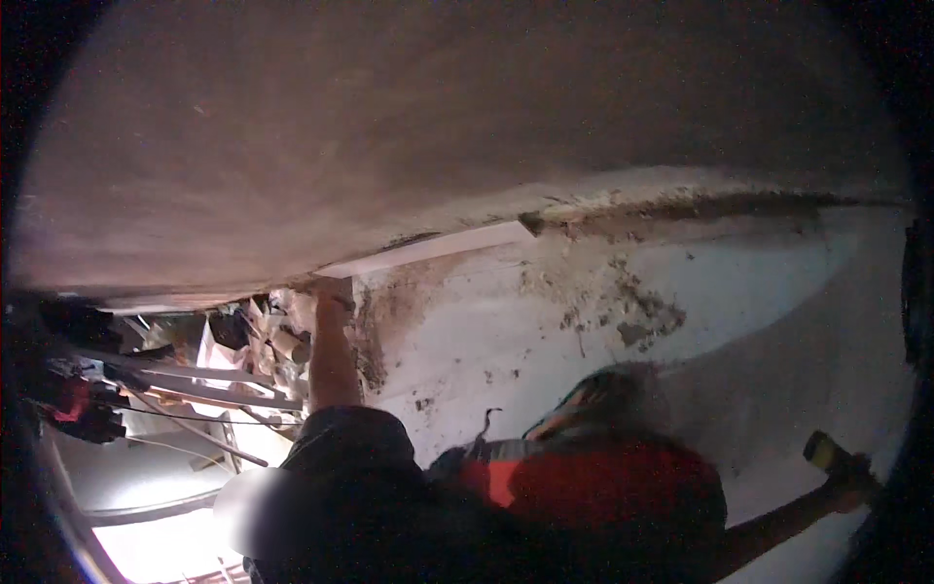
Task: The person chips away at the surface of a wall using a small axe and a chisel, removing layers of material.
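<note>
A long pale strip, like a skirting piece, lies along the joint between the brownish wall and the pale, dirt-spotted floor. My left hand is at the strip's left end, its arm stretched forward; the fingers are too dim to tell whether they grip it. Far to the right, my right hand holds a hand tool with a dark and yellow head, possibly a mallet. It is well away from the strip. My dark and red clothing fills the bottom middle.
Crumbled dark debris is scattered over the floor and along the wall's foot. To the left is a jumble of rubble, long bars and a thin cable. Bright light comes from an opening at lower left.
</note>
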Demonstrator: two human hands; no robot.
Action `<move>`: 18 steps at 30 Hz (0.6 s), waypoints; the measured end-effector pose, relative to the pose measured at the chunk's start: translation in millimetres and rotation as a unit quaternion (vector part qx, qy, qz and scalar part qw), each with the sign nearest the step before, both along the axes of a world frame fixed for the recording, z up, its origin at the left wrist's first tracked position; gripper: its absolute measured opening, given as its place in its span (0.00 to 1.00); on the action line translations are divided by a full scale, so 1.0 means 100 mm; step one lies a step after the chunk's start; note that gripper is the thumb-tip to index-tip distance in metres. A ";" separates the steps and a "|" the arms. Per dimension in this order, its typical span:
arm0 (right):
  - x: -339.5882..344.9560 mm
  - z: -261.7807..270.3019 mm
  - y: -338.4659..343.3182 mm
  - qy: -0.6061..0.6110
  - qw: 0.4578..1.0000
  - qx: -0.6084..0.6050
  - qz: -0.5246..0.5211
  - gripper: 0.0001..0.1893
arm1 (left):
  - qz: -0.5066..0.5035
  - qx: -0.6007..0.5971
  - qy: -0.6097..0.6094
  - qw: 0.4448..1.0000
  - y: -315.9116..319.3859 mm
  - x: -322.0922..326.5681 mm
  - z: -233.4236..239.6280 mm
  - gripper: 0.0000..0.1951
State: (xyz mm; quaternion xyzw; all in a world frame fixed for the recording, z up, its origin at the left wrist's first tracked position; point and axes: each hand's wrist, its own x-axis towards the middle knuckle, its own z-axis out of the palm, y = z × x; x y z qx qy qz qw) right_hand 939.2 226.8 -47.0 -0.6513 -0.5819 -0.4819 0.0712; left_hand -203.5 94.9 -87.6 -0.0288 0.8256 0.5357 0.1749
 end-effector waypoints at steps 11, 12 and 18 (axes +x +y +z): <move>-4.35 -0.55 0.45 0.888 0.455 -0.002 0.063 0.16 | -0.046 0.009 -0.023 0.999 0.06 -1.35 -0.45 0.15; -4.62 -0.61 0.47 0.901 0.429 -0.014 0.063 0.16 | -0.046 0.010 -0.018 0.999 -0.01 -1.41 -0.39 0.15; -4.83 -0.70 0.25 0.919 0.391 -0.023 0.034 0.14 | -0.074 0.006 -0.041 0.996 0.18 -1.33 -0.59 0.15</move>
